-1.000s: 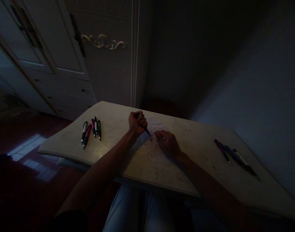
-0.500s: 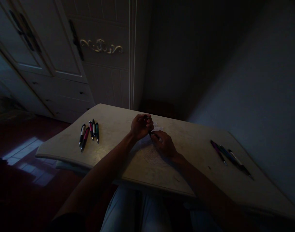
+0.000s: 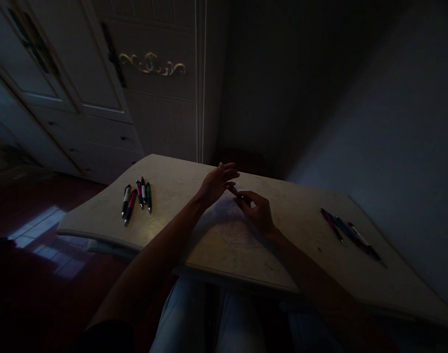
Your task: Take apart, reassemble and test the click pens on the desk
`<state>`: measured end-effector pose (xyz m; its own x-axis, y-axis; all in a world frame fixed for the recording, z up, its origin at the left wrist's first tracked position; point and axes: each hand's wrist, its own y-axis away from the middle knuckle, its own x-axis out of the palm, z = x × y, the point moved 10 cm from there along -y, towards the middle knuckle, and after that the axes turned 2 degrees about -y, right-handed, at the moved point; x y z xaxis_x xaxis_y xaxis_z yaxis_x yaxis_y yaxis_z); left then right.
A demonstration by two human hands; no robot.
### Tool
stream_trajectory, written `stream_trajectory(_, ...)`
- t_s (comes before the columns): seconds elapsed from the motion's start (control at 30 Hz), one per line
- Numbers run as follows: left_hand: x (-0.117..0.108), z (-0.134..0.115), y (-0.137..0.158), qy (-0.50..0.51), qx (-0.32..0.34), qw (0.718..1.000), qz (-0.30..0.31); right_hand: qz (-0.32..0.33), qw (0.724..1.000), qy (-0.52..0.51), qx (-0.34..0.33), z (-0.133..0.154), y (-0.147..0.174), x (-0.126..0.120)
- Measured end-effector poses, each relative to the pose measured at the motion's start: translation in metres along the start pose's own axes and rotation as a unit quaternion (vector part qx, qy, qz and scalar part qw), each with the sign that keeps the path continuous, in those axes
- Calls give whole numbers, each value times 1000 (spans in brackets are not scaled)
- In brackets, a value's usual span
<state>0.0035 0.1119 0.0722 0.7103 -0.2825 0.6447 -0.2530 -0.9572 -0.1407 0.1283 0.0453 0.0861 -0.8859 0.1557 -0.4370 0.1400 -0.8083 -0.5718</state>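
Above the middle of the table, my right hand (image 3: 257,208) pinches a short dark pen (image 3: 232,189) with a red spot at its far end. That end points at the palm side of my left hand (image 3: 217,185), whose fingers are stretched out and apart. Whether the pen touches the left hand I cannot tell in the dim light. A pale printed sheet (image 3: 236,233) lies on the table under both hands; my right hand and forearm cover part of it.
On the table's (image 3: 172,171) left side lie several pens (image 3: 131,203) in a loose group. Several more pens (image 3: 351,235) lie at the right, near the wall (image 3: 411,162). A white cabinet (image 3: 161,117) stands behind the table.
My left hand has opened from a curled grip, its fingers now extended. My right hand keeps the pen, whose red end has come into sight. The view has shifted slightly.
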Motion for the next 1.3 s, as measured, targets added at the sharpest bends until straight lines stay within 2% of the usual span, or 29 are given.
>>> stream_trajectory(0.07, -18, -6, -4, -89, 40, 994, -52, -31, 999, -7, 14, -3, -1, -8)
stream_trajectory(0.17, -36, -14, -4, -238, 112, 960, -97, -62, 997, -15, 37, -11, 0, -17)
stream_trajectory(0.23, -39, -17, -4, -333, 151, 926, -91, -66, 996, -26, 48, -16, 1, -18)
stream_trajectory(0.3, -36, -16, -4, -416, 172, 891, -58, -64, 995, -41, 57, -21, 2, -18)
stream_trajectory(0.43, -32, -10, -5, -535, 174, 827, 5, -65, 993, -69, 72, -25, 1, -18)
stream_trajectory(0.53, -32, -9, -4, -574, 172, 800, 20, -62, 991, -82, 84, -27, 0, -17)
stream_trajectory(0.6, -34, -5, -5, -605, 149, 782, 17, -56, 991, -86, 90, -27, 0, -16)
stream_trajectory(0.73, -36, 9, -7, -721, 96, 686, 32, -29, 992, -77, 98, -30, 1, -12)
stream_trajectory(0.8, -34, 12, -8, -748, 101, 655, 43, -14, 993, -69, 95, -29, 2, -10)
stream_trajectory(0.93, -35, 13, -11, -755, 110, 645, 39, -2, 994, -67, 90, -24, 2, -9)
stream_trajectory(1.07, -39, 14, -13, -743, 105, 660, 33, 7, 990, -79, 117, -27, 1, -8)
stream_trajectory(1.2, -41, 13, -13, -721, 113, 683, 25, -26, 989, -65, 127, -36, 0, -17)
stream_trajectory(1.3, -40, 12, -12, -721, 130, 680, 23, -39, 989, -64, 130, -45, -1, -19)
